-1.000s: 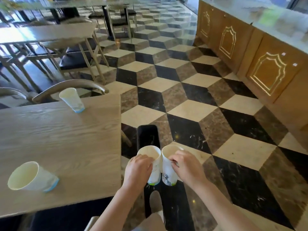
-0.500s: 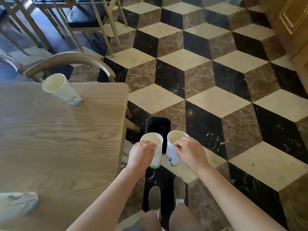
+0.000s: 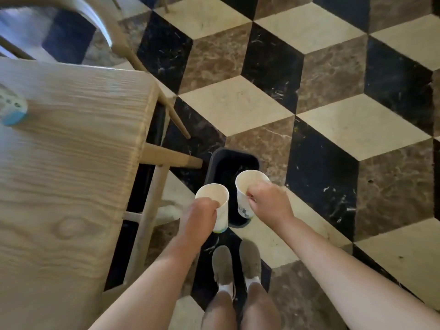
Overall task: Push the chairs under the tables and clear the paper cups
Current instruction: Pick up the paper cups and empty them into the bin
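Nearest to me, I am looking down past my own legs and shoes point(image 3: 235, 264), which are standing on the patterned floor point(image 3: 333, 129) right behind a small dark bin point(image 3: 232, 158). Just above them my left hand point(image 3: 198, 219) is pinching the left cup point(image 3: 214, 198) by its rim, thumb inside and fingers wrapped round the outer wall. My right hand point(image 3: 269, 203) is doing the same with the right cup point(image 3: 247, 184); both grips are pressed tight on paper. I am holding the two cups upright and just apart, I judge so that nothing left inside tips out before they are over the opening. The right cup is hanging over the bin's mouth; the left one is sitting at the bin's near left edge, not fully over it.

My reading is that I am at the dropping step for this pair, and that the left hand needs to shift slightly toward the bin before letting go, or its cup may catch the rim.

Farther left, the bench point(image 3: 71, 163) is carrying a third cup point(image 3: 12, 108) at its far edge, blurred and half out of view, waiting to be cleared. Beyond the bench corner, a curved chair back point(image 3: 112, 29) is showing; I cannot tell whether that chair is fully tucked in.
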Motion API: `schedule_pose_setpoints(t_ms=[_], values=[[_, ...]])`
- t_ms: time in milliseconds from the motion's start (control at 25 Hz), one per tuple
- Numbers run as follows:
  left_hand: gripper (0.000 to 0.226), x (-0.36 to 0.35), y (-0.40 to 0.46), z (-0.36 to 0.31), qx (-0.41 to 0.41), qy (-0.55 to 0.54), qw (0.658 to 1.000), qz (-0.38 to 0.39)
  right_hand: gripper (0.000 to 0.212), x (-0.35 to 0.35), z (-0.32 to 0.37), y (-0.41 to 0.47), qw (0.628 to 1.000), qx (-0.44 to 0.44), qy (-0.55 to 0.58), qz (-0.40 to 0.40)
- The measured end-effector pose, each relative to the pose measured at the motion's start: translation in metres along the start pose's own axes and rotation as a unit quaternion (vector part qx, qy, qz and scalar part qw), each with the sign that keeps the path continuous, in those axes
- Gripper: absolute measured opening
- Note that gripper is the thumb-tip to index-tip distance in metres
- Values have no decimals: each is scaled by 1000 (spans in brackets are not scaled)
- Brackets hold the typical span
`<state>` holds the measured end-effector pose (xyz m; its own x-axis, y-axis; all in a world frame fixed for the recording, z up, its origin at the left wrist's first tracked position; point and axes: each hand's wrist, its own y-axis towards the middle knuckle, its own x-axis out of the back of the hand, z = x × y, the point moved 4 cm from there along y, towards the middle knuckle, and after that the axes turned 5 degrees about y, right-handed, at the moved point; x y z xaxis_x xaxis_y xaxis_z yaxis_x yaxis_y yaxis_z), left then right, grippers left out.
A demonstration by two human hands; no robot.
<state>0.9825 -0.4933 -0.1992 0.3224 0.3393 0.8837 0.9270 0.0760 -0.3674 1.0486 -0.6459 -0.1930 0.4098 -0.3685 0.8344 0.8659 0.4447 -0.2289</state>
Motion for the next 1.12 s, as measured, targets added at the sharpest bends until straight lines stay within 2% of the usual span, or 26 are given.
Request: schedule_pose_setpoints(t_ms=[280,360,520,720,880,960,1120], values=[[27,-92,75,30,-6,20,998,63,9,-96,-56,77,997,-6,-37,74],[26,-104,81,37,12,6,998,64,14,-108,-63,87,993,-15,-52,105],[22,-98,76,36,17,-5,999,39,14,-103,-60,84,993,-19,-45,110],[25,-20,33,4,13,3,1000,-16,22,-35,-16,51,990,0,-58,127],[34,61,-19,-19,53,8,998,-31,31,38,47,18,989,50,-80,114],[34,103,-56,-28,63,14,995,-75,33,74,86,-3,987,86,-96,100],[21,167,-127,-36,85,21,981,-173,33,122,156,-36,976,170,-115,67]])
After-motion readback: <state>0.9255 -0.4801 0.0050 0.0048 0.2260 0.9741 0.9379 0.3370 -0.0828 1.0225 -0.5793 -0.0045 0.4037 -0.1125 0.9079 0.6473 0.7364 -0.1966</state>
